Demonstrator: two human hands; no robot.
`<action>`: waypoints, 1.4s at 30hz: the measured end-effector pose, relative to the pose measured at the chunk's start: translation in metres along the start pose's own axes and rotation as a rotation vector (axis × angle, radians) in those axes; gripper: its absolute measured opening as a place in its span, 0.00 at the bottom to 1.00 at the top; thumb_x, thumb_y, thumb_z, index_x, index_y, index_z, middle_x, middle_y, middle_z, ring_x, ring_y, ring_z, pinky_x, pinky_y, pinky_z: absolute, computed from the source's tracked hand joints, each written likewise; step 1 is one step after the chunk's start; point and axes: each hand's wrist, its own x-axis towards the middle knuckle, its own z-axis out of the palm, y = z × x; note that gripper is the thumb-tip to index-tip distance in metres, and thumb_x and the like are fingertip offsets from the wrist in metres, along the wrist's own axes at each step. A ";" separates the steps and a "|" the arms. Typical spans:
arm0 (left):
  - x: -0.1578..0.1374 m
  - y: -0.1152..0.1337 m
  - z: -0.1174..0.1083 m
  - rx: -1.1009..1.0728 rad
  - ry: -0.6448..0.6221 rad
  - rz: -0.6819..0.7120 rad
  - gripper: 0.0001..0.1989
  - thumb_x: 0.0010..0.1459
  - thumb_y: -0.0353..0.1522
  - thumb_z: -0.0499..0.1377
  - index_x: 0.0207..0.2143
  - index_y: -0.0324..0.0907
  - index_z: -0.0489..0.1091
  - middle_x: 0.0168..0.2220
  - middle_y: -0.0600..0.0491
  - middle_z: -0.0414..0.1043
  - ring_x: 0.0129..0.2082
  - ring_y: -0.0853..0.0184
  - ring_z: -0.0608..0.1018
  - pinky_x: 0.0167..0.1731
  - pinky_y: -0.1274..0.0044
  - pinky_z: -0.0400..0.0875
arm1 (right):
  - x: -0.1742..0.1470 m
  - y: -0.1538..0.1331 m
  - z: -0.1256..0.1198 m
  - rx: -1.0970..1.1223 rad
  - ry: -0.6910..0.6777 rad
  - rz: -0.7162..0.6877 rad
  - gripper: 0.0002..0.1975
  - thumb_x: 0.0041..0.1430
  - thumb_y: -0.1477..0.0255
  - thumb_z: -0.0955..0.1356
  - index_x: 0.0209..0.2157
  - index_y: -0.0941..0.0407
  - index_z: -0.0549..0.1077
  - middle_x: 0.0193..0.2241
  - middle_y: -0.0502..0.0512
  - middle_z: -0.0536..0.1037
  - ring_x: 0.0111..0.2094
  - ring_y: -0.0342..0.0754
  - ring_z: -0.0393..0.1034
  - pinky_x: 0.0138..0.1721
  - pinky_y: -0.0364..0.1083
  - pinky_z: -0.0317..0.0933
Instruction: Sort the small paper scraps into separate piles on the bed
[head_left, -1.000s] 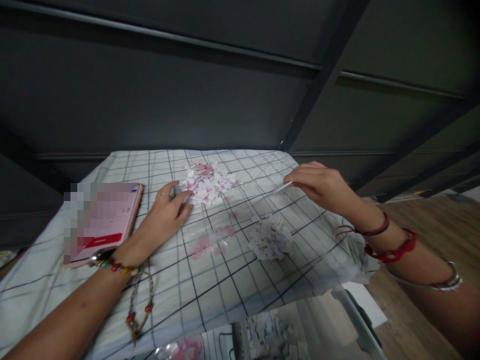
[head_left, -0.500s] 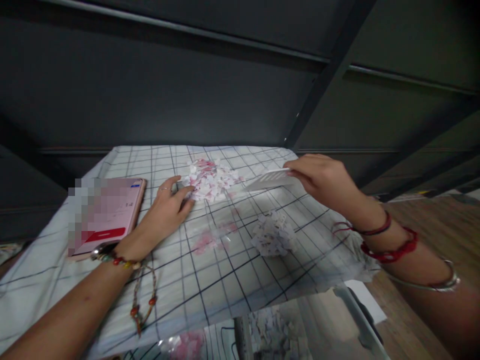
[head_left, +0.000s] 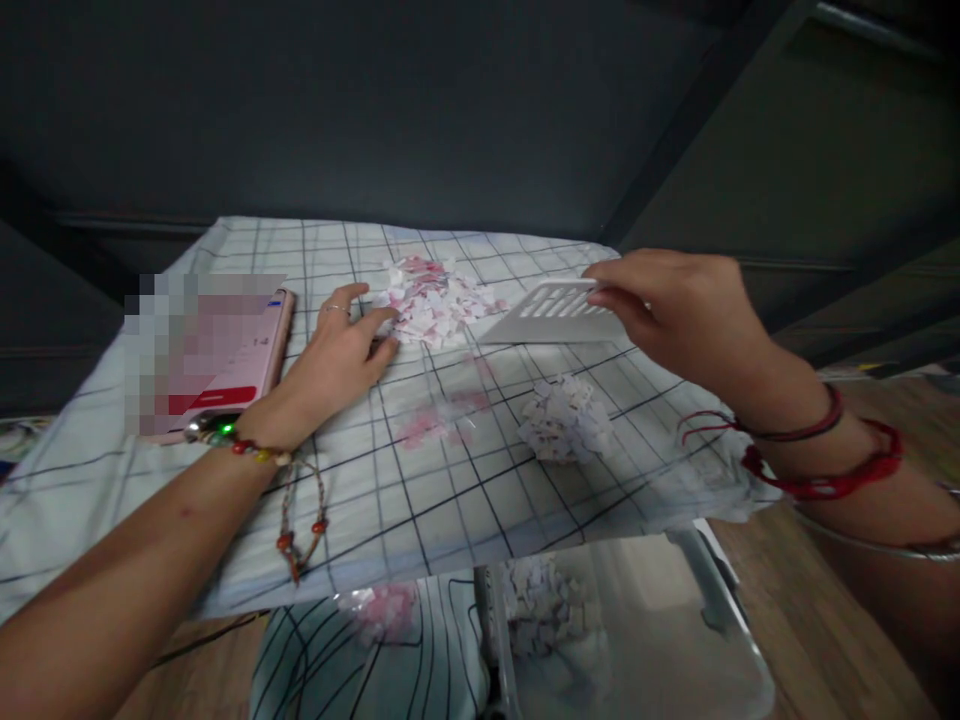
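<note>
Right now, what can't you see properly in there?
All in the head view:
- phone: part of its screen, covered by blurry blocks
- slotted white card: its upper right part, behind the right hand
- paper pile by the left hand: any marks on the bits, too small
- blue lined cloth: its near part, cut off by the bottom edge

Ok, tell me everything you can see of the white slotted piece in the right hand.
The slotted piece is white, flat and thin, plastic by its look, with a row of narrow slots through its upper part and a plain band below. It tilts, pinched near its upper edge by the right hand, which hides some of its right side. Its lower edge is close to the checked cloth, just right of the pink-and-white scrap heap; whether it touches either, I cannot tell.
</note>
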 end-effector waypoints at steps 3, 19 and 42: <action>-0.001 0.000 0.001 -0.018 0.014 -0.005 0.19 0.59 0.36 0.46 0.49 0.39 0.64 0.56 0.46 0.49 0.59 0.53 0.53 0.55 0.62 0.52 | 0.003 -0.004 0.007 -0.013 -0.027 0.033 0.11 0.60 0.74 0.59 0.33 0.56 0.72 0.27 0.54 0.74 0.32 0.50 0.69 0.33 0.48 0.60; -0.002 -0.001 -0.003 -0.016 0.004 -0.026 0.20 0.59 0.37 0.47 0.51 0.40 0.64 0.57 0.46 0.48 0.58 0.53 0.54 0.55 0.62 0.53 | -0.011 -0.006 -0.015 -0.157 -0.012 -0.145 0.10 0.60 0.77 0.59 0.34 0.56 0.71 0.24 0.53 0.74 0.27 0.48 0.67 0.28 0.47 0.58; -0.004 -0.001 -0.011 0.058 0.042 -0.109 0.21 0.59 0.35 0.47 0.52 0.33 0.64 0.56 0.40 0.50 0.57 0.51 0.58 0.56 0.64 0.54 | 0.042 -0.019 0.018 -0.136 -0.033 -0.174 0.12 0.59 0.79 0.58 0.32 0.57 0.71 0.28 0.54 0.75 0.33 0.48 0.68 0.34 0.46 0.57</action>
